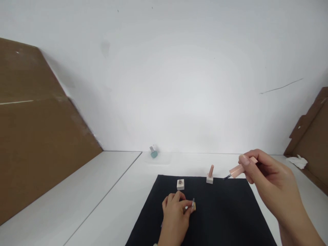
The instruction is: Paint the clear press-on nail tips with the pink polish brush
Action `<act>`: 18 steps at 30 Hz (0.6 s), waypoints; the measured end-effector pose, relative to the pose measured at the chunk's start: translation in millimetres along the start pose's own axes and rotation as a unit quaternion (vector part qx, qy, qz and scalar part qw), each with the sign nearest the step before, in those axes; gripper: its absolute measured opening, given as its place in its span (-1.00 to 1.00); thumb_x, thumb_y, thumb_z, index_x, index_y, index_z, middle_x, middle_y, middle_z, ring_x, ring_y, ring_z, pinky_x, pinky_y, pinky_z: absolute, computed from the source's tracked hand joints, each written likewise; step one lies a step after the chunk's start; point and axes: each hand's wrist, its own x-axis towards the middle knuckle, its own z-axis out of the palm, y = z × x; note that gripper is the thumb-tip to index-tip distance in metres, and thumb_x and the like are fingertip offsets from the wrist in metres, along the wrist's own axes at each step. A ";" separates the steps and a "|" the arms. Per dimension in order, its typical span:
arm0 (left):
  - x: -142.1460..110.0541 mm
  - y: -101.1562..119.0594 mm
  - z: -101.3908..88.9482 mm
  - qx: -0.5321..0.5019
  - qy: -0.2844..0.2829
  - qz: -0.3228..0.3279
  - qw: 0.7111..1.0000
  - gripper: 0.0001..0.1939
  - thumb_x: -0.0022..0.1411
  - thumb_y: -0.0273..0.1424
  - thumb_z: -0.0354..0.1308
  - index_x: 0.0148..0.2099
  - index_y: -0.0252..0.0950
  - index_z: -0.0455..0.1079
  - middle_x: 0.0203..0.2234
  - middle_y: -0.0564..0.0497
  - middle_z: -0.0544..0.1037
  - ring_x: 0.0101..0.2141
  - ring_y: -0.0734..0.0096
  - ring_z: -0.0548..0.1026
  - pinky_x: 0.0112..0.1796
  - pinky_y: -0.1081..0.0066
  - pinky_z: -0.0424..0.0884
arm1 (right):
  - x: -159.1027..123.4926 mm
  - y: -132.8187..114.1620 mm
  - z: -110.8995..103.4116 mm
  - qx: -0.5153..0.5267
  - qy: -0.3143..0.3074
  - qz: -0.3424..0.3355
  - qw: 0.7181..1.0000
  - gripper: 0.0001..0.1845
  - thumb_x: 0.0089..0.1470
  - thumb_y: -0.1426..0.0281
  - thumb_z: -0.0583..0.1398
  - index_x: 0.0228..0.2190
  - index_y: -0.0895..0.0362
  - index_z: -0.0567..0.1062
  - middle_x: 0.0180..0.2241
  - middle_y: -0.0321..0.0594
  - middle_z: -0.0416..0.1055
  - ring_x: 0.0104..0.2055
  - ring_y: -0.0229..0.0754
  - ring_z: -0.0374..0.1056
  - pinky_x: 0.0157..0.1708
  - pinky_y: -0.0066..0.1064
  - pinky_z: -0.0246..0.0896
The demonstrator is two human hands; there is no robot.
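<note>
My right hand [266, 177] is raised over the right side of a black mat [220, 212] and pinches a pink nail-polish brush cap [239, 169], its dark brush tip pointing left. My left hand [175, 213] rests on the mat with its fingers curled round a small stick with a pale tip [192, 205]. Just beyond the left hand stands an open square polish bottle [180, 184]. A second square bottle with a tall pink cap [210, 175] stands upright at the mat's far edge, left of the brush tip.
A small teal bottle [153, 152] lies by the white wall at the back. Brown cardboard panels stand at the left [38, 136] and right [312, 136]. A crumpled white tissue [297, 161] lies at the far right on the white table [102, 191].
</note>
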 end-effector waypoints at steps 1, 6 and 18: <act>-0.8 0.0 0.0 -0.002 -0.001 0.002 1.000 -0.70 0.16 -0.62 0.31 -0.39 -0.07 0.69 -0.33 0.02 0.57 -0.19 0.14 0.50 0.02 0.00 0.26 | 0.2 0.7 0.1 -0.001 -0.001 0.000 1.000 -0.55 0.26 -0.02 0.20 -0.52 0.00 0.49 -0.63 -0.31 0.48 -0.59 -0.20 0.22 -0.55 -0.41 0.22; -4.3 -1.1 -0.2 -0.004 -0.006 -0.002 1.000 -0.74 0.13 -0.61 0.34 -0.27 -0.12 0.71 -0.27 -0.02 0.58 -0.14 0.09 0.52 0.07 -0.02 0.26 | -0.6 0.2 1.7 -0.006 0.005 0.002 1.000 -0.54 0.25 -0.05 0.19 -0.51 0.00 0.48 -0.64 -0.30 0.44 -0.58 -0.19 0.22 -0.56 -0.40 0.21; 2.3 10.2 -6.7 -0.011 -0.057 0.019 0.998 -0.76 0.13 -0.63 0.35 -0.27 -0.16 0.70 -0.23 -0.06 0.58 -0.09 0.06 0.51 0.07 -0.02 0.26 | -1.8 -4.5 1.0 -0.004 0.001 0.010 1.000 -0.57 0.25 -0.01 0.20 -0.51 0.00 0.48 -0.63 -0.30 0.42 -0.58 -0.20 0.17 -0.54 -0.39 0.16</act>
